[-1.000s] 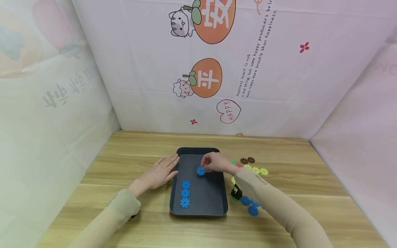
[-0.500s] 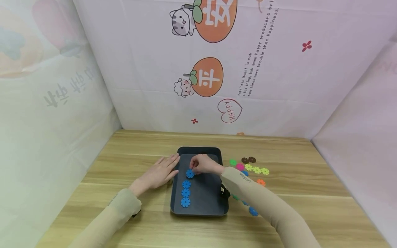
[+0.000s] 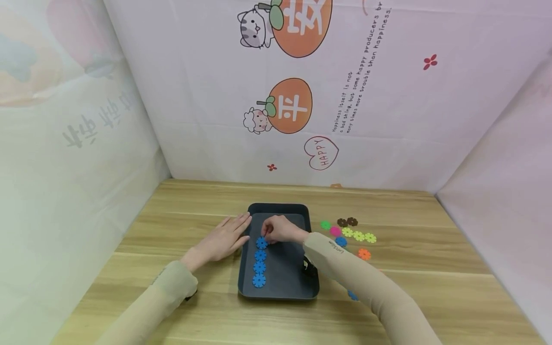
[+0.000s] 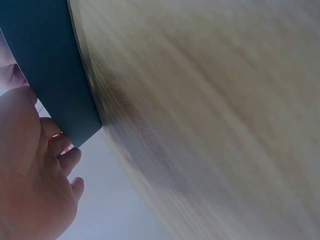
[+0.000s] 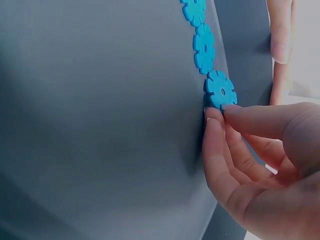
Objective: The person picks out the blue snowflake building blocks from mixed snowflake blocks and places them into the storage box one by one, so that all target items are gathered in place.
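They've got on something cream: the left sleeve (image 3: 148,306) and right sleeve (image 3: 366,285) match, long and softly creased. Small dark lettering (image 3: 337,247) runs near the right wrist; a black piece (image 3: 309,267) shows beneath, and a black sliver (image 3: 191,295) peeks from under the left.

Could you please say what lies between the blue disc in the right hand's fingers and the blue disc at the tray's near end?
Two more blue discs lie between them, in line on the tray, in the head view.
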{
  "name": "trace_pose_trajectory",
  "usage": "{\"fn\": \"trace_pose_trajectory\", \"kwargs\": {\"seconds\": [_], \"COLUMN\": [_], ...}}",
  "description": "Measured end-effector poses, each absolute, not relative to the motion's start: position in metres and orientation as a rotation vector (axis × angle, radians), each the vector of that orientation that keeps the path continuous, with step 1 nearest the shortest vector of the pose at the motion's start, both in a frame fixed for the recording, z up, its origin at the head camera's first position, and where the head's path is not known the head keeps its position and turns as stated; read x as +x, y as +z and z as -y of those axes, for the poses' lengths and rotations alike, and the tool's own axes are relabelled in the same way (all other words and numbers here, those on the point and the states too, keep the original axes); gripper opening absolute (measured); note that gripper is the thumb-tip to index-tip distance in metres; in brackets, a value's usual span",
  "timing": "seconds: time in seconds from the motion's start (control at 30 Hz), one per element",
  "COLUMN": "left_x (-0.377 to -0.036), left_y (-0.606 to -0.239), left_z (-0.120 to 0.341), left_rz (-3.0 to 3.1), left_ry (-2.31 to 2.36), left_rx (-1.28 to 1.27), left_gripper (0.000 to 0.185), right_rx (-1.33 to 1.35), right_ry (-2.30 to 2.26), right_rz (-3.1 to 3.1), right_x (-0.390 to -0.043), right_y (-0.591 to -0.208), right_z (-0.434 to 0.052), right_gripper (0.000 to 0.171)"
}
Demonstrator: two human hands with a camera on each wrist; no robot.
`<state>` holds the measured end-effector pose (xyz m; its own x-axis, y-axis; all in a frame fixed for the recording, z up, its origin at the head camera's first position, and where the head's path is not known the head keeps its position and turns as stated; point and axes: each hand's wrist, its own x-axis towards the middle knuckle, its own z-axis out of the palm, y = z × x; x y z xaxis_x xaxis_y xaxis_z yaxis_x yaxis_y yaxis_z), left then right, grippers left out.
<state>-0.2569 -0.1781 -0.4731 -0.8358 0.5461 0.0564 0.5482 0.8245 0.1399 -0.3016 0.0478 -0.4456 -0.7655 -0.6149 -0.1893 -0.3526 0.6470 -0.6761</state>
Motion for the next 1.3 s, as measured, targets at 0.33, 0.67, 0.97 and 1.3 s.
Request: {"fn": "trace_pose_trajectory", "kwargs": {"seconds": [0.33, 0.67, 0.97, 1.3], "left_x": [-0.255, -0.254, -0.254, -0.255], "left_y": [-0.472, -0.473, -0.475, -0.476], "left_z": [0.176, 0.176, 0.176, 0.176], "left_rz": [2.983, 2.987, 2.975, 2.96], "left_ry": [-0.233, -0.257, -0.251, -0.248], "left_rx": [-0.915, -0.898, -0.909, -0.912], "left_gripper": [0.061, 0.061, 0.062, 0.062], "right_rx": [-0.776, -0.846, -0.878, -0.695], "right_ry": [-0.847, -0.882, -0.991, -0.962], "right_rz": [-2.504, -2.525, -2.518, -2.65], "right_x": [-0.298, -0.298, -0.287, -0.264], "right_y": [-0.446, -0.43, -0.41, -0.413], "right_z": [-0.049, -0.073, -0.131, -0.205], "right_gripper": [0.007, 0.01, 0.012, 0.008]}}
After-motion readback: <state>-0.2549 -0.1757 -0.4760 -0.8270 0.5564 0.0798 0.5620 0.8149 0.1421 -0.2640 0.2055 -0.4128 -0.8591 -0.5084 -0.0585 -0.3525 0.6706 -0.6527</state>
